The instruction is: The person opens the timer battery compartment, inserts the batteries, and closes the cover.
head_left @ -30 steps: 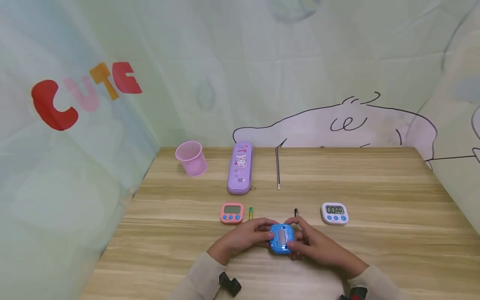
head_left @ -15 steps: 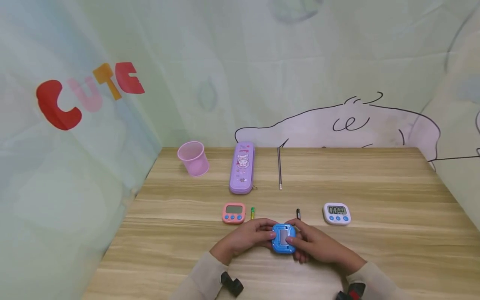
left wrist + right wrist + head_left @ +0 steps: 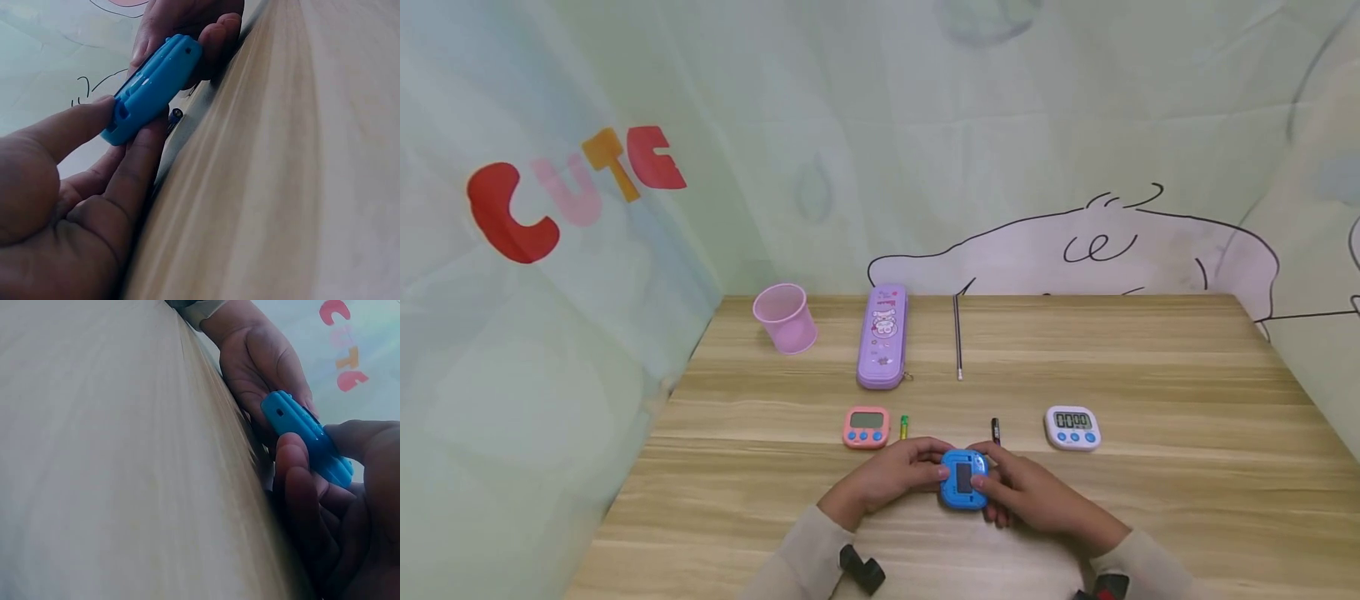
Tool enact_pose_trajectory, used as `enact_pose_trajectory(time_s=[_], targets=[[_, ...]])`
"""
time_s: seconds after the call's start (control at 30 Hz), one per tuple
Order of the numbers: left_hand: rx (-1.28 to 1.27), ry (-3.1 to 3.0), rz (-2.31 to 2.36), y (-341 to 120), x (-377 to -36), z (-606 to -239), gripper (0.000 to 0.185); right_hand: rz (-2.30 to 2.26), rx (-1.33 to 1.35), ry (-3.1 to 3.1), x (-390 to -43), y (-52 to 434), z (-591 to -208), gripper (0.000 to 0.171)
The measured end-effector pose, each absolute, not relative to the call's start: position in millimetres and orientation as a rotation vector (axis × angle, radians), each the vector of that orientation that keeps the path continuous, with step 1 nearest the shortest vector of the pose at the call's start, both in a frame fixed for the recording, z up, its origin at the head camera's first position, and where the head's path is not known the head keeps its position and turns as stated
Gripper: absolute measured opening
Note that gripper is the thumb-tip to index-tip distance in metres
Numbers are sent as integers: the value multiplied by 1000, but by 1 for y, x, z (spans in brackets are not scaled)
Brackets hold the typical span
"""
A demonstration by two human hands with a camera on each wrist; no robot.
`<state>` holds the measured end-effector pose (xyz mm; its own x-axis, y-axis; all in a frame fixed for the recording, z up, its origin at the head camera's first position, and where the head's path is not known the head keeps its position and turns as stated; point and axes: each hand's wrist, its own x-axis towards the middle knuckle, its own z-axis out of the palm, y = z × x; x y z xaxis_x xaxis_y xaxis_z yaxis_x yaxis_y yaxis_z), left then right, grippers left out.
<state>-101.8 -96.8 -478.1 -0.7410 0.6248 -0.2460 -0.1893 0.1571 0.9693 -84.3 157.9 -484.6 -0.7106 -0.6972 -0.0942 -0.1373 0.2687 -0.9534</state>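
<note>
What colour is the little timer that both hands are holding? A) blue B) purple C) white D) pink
A: the left hand and right hand grip a small blue plastic timer, while the pink timer and the white timer lie untouched on the wooden table.

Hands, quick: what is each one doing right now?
Left hand: grips the small blue plastic timer.
Right hand: grips the same timer, thumb on its face.
</note>
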Motion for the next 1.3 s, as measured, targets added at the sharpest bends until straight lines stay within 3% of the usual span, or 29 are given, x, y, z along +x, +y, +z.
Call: enact_pose_trajectory(time_s=[1.3], targets=[[356, 1801, 1670, -96, -102, -476, 36, -1460, -675, 2095, -84, 155, -484, 38]])
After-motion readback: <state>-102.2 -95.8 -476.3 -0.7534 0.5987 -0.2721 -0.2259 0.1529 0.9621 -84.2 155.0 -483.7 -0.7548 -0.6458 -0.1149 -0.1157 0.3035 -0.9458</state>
